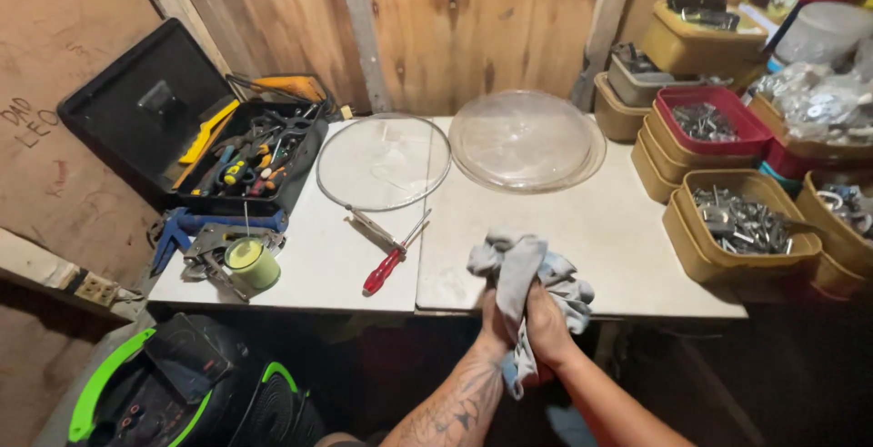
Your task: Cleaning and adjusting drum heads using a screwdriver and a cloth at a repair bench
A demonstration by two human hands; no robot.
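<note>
Rag [523,270] covers most of both hands: left hand [494,315] & right hand [548,324] show only in part, fingers buried in cloth. Something red under right hand, too hidden to tell. Forearms cut off by bottom edge. Small metal parts in tan bin [741,224] too small to sort. Bag [823,101] & tubs at right cut by edge. Black-green machine [195,392] cut at bottom.

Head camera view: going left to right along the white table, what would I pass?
Open black toolbox → pale green roll → red-handled screwdriver → grey cloth held in both hands → tan tub of metal parts.
</note>
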